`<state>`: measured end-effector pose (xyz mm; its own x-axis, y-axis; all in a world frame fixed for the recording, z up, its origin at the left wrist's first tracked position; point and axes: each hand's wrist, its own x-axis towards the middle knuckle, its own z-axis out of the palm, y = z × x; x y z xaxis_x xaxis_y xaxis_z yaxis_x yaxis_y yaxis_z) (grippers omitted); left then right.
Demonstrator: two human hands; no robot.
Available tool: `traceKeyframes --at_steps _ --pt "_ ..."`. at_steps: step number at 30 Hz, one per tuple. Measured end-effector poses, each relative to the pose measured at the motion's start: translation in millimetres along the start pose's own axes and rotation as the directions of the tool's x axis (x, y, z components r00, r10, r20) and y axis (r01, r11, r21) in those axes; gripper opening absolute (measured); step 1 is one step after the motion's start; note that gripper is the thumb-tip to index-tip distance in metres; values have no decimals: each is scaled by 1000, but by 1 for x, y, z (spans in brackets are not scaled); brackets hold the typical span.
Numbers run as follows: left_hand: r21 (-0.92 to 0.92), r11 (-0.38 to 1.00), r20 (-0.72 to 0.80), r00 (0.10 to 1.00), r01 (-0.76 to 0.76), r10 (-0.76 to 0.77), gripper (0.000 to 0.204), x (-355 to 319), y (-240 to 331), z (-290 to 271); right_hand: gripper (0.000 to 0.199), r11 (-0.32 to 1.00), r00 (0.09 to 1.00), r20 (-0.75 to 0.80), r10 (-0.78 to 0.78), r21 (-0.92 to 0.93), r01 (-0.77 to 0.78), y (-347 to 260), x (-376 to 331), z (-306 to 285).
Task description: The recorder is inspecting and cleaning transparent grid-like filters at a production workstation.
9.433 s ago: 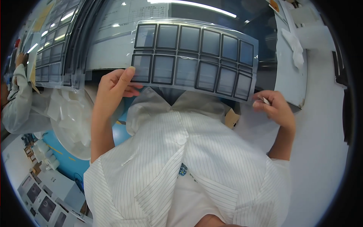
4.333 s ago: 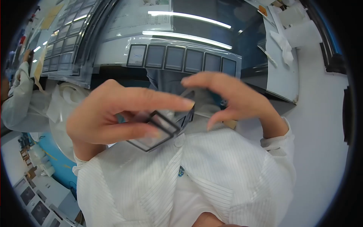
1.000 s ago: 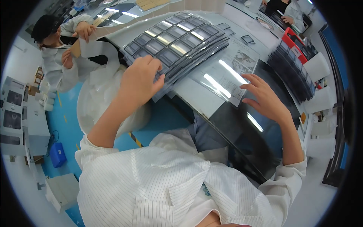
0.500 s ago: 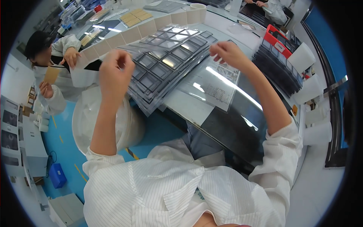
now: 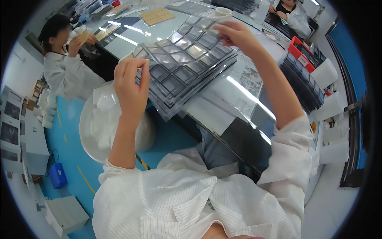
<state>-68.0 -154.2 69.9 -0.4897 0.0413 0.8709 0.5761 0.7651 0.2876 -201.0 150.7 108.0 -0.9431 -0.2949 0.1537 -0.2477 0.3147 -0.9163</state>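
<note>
A stack of dark and clear plastic trays [image 5: 181, 75] with square pockets lies askew on the table. Its near corner juts over the table edge. A clear tray [image 5: 185, 47] on top looks raised and bent. My left hand [image 5: 132, 81] is closed, thumb and fingers pinching at the left edge of this clear tray. At the far right edge, my right hand [image 5: 238, 36] closes its fingertips on it; the exact grip is partly hidden. Below my left hand stands a white bin [image 5: 85, 131] holding crumpled white material [image 5: 104, 133].
A printed sheet [image 5: 244, 89] lies under clear material at right. Dark trays [image 5: 300, 79] stand beside a red bin [image 5: 296, 44]. A white cup [image 5: 223, 14] and tan cards [image 5: 157, 16] are farther back. One co-worker [image 5: 71, 65] sits at left, another [image 5: 292, 20] at far right.
The row of white square panels along the stack's far side is gone from there. My right hand has moved up and away. The left co-worker has raised a tan card. The view has shifted slightly.
</note>
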Motion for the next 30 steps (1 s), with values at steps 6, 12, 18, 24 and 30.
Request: traceKeyframes --at_steps 6,12,18,24,30 --pt "-32 933 45 932 -360 361 29 -41 47 -11 40 964 973 -222 61 265 0 -27 -158 -45" --pt "-399 806 85 857 -438 508 25 -80 95 36 28 927 826 -433 360 263 -266 -9 -328 -76" --pt "-667 675 320 698 -315 641 19 -106 105 49 23 753 693 -297 657 306 -583 -13 -415 -45" --pt "-714 693 633 517 102 576 21 -87 106 57 29 667 654 -152 741 280 -690 11 -443 -46" --pt "-491 841 665 722 229 191 24 -84 111 102 34 670 518 -504 692 181 -719 31 -393 -50"
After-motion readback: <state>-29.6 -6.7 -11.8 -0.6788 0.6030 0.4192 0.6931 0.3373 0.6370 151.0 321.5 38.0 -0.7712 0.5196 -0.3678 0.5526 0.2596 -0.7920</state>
